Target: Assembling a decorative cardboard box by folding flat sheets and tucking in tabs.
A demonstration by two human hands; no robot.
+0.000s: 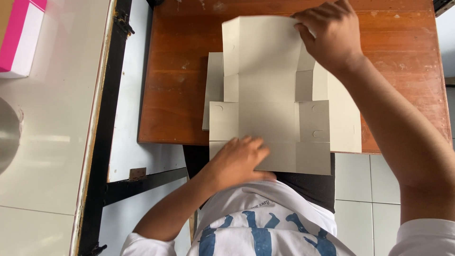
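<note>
A flat grey cardboard box blank (268,99) with cut flaps and fold lines lies on a brown wooden table (175,71), its near edge hanging over the table's front. My left hand (239,159) presses flat on the blank's near panel. My right hand (332,35) grips the far right corner of the top panel, fingers curled over its edge. More grey sheets (343,118) show underneath, sticking out to the left and right of the top one.
A pink and white box (21,35) sits at the far left on a white surface. A black metal frame (111,95) runs beside the table. White floor tiles (369,189) lie below on the right.
</note>
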